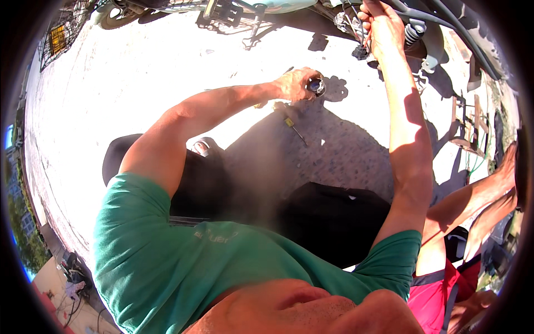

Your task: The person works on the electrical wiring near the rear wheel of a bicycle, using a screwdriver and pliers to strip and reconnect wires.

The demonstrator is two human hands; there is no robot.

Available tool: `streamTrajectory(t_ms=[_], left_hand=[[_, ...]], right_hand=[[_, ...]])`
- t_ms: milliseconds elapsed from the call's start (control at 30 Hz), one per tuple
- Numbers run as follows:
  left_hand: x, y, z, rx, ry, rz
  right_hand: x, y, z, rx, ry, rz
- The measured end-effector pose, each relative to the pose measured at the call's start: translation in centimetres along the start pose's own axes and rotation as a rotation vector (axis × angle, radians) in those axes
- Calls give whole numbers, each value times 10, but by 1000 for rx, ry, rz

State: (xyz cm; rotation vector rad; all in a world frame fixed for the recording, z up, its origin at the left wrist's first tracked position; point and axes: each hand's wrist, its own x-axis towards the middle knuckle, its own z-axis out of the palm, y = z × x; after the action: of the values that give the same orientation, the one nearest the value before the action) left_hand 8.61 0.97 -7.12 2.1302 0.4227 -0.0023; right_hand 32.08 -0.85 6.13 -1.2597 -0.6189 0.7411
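Note:
My left hand reaches forward over the sunlit ground, its fingers closed round a small round thing with a shiny rim and a dark blue middle. What kind of thing it is I cannot make out. Farther off, at the upper right, my right hand is raised against the vehicle, fingertips pinched on thin wires. A dark connector hangs just below them. Nearer than my left hand, a screwdriver with a yellow handle lies on the ground, half in my shadow.
Along the far edge stands a two-wheeled vehicle with a light blue panel, a pedal and a coil spring. A wire basket is at far left. Close on my right sits another person in red shorts, beside a brown frame.

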Motion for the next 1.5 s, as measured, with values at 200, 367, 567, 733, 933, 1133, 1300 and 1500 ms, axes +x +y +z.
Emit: streamTrajectory(t_ms=[200,367,567,733,933,1133,1300,1500], left_hand=[[-10,64,-93,-311,-110,136],[-36,96,-154,-106,-160,224],[-83,92,-174,131,247,307],[-89,67,-176,217,494,416],[-89,57,-168,230,473,291],[-83,31,-151,228,371,109],[-81,-11,-122,337,-80,-104],[-49,-31,-58,364,-294,-73]], right_hand=[[-13,4,-1,-212,25,-114],[-26,-6,-1,-307,101,-173],[-53,-14,20,-382,-184,155],[-88,-8,53,-266,-656,323],[-99,19,84,-121,-583,268],[-90,35,67,-268,-483,334],[-84,47,44,-523,-409,285],[-77,60,18,-497,-419,462]])
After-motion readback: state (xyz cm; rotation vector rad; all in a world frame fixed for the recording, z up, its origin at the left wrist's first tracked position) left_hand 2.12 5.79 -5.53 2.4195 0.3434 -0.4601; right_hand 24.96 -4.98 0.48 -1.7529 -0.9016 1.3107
